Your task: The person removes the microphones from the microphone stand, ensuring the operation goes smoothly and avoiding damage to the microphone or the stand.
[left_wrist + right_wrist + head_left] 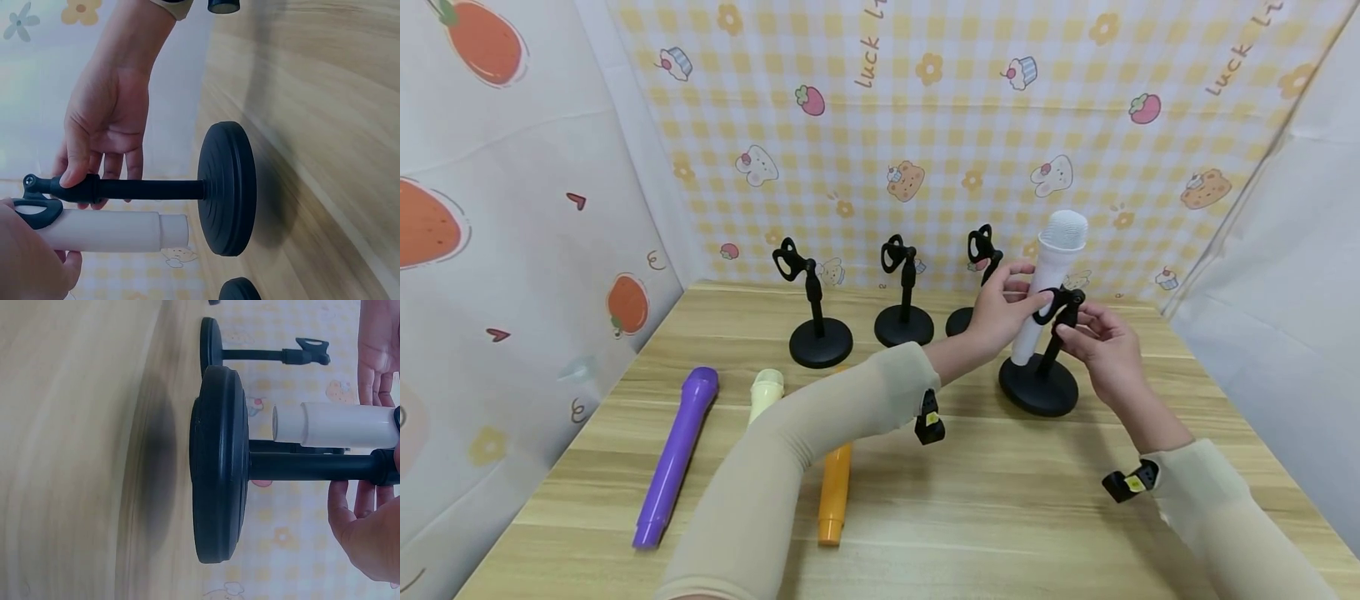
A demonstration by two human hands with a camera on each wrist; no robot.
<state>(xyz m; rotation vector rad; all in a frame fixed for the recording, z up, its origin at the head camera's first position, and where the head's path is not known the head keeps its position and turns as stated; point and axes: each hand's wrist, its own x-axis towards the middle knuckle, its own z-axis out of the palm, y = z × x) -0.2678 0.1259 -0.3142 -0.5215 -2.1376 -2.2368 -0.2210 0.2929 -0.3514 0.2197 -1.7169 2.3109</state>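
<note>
The left hand [1000,312] grips the white mic [1049,275] sitting in a stand's [1040,385] clip, while the right hand [1101,346] pinches the stand's stem on the bench [1000,517].

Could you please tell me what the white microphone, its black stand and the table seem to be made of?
White microphone: probably plastic, with a smooth matte body and a finely textured head.
Black stand: matte black, likely metal or hard plastic; the thick round base suggests weight.
Table: light wood or wood-look laminate, with straight grain bands and a slight sheen.
</note>
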